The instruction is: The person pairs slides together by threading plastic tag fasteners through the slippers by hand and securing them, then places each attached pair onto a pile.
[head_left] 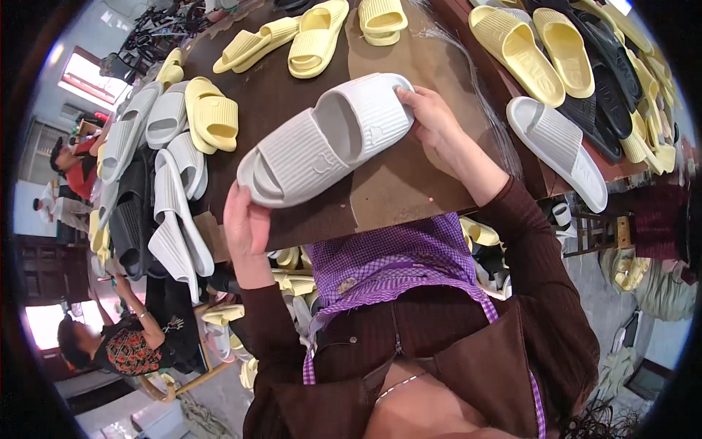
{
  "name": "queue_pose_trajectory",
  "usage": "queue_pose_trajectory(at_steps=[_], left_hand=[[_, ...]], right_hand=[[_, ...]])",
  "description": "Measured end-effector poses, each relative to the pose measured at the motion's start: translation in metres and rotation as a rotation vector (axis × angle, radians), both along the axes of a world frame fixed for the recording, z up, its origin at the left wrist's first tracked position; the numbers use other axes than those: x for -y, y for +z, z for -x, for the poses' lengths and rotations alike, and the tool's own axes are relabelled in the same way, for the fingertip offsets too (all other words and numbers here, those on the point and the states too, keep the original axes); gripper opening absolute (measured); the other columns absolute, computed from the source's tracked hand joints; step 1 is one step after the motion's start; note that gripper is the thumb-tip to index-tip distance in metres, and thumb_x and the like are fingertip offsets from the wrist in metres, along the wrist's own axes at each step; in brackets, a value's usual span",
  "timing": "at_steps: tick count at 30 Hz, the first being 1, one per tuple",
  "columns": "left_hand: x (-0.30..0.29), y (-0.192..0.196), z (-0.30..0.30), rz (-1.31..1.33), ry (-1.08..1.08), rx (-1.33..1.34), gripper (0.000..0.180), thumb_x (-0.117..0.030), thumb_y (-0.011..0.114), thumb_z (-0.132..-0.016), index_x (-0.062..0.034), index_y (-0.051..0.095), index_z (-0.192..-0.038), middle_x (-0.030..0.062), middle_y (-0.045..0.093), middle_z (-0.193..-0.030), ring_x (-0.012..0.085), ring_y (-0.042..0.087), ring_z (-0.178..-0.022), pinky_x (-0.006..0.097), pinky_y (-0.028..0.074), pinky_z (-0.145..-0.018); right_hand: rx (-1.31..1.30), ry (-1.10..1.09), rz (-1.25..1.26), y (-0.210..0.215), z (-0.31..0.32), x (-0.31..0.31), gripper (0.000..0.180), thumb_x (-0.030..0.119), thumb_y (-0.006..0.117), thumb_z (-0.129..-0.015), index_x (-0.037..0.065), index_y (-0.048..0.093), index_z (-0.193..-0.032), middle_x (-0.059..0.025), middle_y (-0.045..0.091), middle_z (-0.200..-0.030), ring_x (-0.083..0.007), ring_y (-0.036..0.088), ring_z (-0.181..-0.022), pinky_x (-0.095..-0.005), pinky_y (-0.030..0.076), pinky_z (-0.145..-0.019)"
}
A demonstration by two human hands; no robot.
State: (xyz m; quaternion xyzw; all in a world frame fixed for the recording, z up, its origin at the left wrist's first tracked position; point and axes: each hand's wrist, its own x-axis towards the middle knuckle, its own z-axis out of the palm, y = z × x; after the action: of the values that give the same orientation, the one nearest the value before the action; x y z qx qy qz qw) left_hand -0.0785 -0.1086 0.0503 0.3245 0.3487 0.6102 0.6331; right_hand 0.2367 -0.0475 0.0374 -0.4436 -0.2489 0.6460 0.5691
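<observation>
A pair of pale grey slide slippers (300, 157) with ribbed straps is held up over the brown table (395, 190), nested one into the other with a toe opening at each end. My left hand (247, 223) grips the near left end, thumb by the toe opening. On the upper right end, my right hand (435, 121) pinches the rim between thumb and fingers. Left of the held pair, another grey pair (175, 212) lies on the table's side, and a yellow pair (212, 117) sits above it.
More yellow slippers (318, 36) lie along the far table edge. On the right stands a heap of yellow and black slippers (607, 88) with one grey slipper (559, 150). Black slippers (131, 212) are piled at left. A co-worker in patterned clothing (131, 344) is at lower left.
</observation>
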Motion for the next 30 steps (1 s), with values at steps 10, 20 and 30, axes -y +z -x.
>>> queue_pose_trajectory(at_steps=[10,20,30], left_hand=[[-0.028,-0.014,0.015,-0.052,0.248,-0.329,0.020,-0.014,0.046,-0.088,0.0027,0.053,-0.096,0.0150,0.060,-0.085,0.0233,0.059,-0.059,0.036,0.049,-0.045],[-0.067,0.057,0.063,-0.178,0.416,-0.368,0.029,-0.015,0.053,-0.089,0.0059,0.054,-0.108,0.0113,0.061,-0.098,0.0188,0.058,-0.087,0.027,0.047,-0.074],[-0.156,0.016,-0.026,-0.145,-0.062,-0.621,0.035,-0.016,0.054,-0.089,0.0055,0.054,-0.116,0.0114,0.057,-0.114,0.0172,0.054,-0.101,0.027,0.041,-0.088]], right_hand=[[0.182,-0.197,-0.077,0.004,-0.008,-0.004,0.024,0.015,0.053,-0.090,-0.001,0.055,-0.107,-0.0079,0.063,-0.093,-0.0168,0.060,-0.082,-0.0317,0.049,-0.070],[0.524,-0.239,-0.545,0.129,-0.081,0.009,0.032,0.028,0.058,-0.085,0.002,0.058,-0.103,-0.0052,0.062,-0.088,-0.0134,0.057,-0.077,-0.0276,0.046,-0.069],[0.926,0.208,-0.551,0.054,0.004,-0.093,0.043,0.036,0.069,-0.073,0.004,0.064,-0.100,-0.0105,0.065,-0.092,-0.0204,0.060,-0.086,-0.0324,0.047,-0.076]])
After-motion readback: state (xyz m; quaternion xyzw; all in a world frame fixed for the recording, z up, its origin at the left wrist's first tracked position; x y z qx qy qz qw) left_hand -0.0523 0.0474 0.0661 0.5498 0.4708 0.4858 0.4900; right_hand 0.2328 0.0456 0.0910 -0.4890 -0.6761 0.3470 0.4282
